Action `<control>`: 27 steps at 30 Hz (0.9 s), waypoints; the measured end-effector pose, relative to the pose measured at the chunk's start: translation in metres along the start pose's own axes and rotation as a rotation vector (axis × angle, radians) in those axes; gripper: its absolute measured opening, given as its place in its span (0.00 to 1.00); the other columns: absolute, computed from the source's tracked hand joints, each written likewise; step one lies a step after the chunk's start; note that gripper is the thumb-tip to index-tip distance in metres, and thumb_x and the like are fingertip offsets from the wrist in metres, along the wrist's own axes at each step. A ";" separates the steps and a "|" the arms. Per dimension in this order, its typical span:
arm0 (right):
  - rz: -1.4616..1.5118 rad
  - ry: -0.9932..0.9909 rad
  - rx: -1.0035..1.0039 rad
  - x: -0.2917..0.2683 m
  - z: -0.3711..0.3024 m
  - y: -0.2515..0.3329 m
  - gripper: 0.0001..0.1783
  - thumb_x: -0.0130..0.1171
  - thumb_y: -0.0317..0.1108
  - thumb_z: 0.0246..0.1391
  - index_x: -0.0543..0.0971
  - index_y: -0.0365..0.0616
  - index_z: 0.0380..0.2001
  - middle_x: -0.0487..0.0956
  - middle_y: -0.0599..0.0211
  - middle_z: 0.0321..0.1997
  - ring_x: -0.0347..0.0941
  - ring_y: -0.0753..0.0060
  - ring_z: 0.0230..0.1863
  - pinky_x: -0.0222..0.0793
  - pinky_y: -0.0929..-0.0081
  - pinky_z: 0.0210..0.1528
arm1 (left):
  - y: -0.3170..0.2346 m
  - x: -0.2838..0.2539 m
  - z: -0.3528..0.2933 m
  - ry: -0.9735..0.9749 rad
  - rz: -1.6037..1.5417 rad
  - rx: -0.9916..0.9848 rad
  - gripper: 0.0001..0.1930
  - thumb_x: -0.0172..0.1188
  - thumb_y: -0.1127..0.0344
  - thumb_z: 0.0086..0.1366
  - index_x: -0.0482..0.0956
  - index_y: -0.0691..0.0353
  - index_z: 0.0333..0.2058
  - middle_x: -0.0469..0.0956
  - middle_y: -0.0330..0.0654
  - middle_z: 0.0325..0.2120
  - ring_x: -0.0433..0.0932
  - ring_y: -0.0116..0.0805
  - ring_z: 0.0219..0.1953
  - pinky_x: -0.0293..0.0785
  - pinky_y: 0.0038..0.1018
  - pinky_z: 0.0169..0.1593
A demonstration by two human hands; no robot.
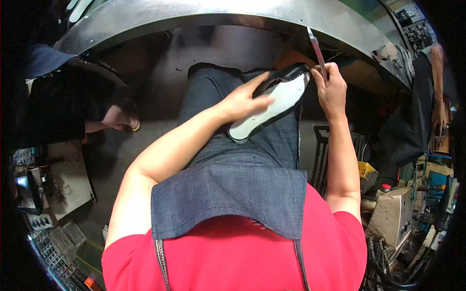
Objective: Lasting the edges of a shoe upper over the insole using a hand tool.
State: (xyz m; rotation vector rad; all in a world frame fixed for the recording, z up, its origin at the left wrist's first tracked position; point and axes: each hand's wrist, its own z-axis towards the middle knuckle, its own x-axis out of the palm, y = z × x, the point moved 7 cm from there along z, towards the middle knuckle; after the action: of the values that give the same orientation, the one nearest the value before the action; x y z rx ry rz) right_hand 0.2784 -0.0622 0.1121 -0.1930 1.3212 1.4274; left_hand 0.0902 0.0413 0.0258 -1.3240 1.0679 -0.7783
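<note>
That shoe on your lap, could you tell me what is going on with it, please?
A person in a red shirt and denim apron holds a black shoe, pale sole up, on the lap. The left hand presses flat on the sole; the right hand grips a thin metal tool at the shoe's end.

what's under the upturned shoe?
The shoe, pale sole up, rests on the denim apron over the lap, pressed by the left hand. Its upper faces down, hidden. The right hand holds a thin tool.
</note>
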 end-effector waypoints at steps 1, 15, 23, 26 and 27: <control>-0.090 -0.013 -0.031 -0.003 -0.008 0.004 0.09 0.61 0.30 0.56 0.71 0.41 0.35 0.79 0.63 0.27 0.76 0.77 0.29 0.70 0.76 0.33 | 0.008 -0.003 -0.005 0.051 0.244 0.057 0.46 0.60 0.47 0.61 0.48 0.71 0.66 0.55 0.62 0.65 0.57 0.50 0.67 0.53 0.35 0.67; 0.360 0.885 0.313 0.024 -0.112 0.043 0.26 0.44 0.16 0.44 0.66 0.41 0.50 0.74 0.58 0.44 0.73 0.57 0.50 0.67 0.64 0.55 | 0.017 0.010 -0.014 -0.044 0.350 0.021 0.40 0.53 0.52 0.66 0.47 0.74 0.65 0.54 0.66 0.63 0.58 0.61 0.65 0.56 0.40 0.66; -0.185 0.945 0.151 0.016 -0.096 0.063 0.22 0.47 0.18 0.45 0.66 0.39 0.47 0.71 0.48 0.44 0.68 0.43 0.52 0.63 0.56 0.55 | 0.009 0.012 -0.017 -0.054 0.502 -0.050 0.41 0.55 0.55 0.64 0.47 0.75 0.65 0.55 0.65 0.63 0.62 0.61 0.62 0.59 0.42 0.65; -0.152 0.956 0.154 0.018 -0.098 0.059 0.22 0.47 0.19 0.46 0.65 0.40 0.47 0.72 0.48 0.43 0.69 0.44 0.51 0.64 0.54 0.53 | 0.006 0.016 -0.017 -0.060 0.533 -0.049 0.41 0.57 0.56 0.63 0.47 0.76 0.64 0.56 0.66 0.62 0.61 0.61 0.62 0.59 0.42 0.65; -0.149 0.959 0.157 0.019 -0.097 0.060 0.22 0.47 0.19 0.46 0.65 0.40 0.47 0.72 0.48 0.43 0.69 0.44 0.51 0.64 0.54 0.53 | 0.005 0.016 -0.017 -0.071 0.542 -0.047 0.40 0.58 0.56 0.63 0.49 0.77 0.63 0.57 0.68 0.61 0.60 0.61 0.63 0.59 0.41 0.65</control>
State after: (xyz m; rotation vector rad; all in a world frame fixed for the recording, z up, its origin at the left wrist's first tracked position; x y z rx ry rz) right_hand 0.1739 -0.1108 0.0993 -0.9328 2.1172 1.1066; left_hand 0.0792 0.0212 0.0191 -1.0186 1.3142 -0.2995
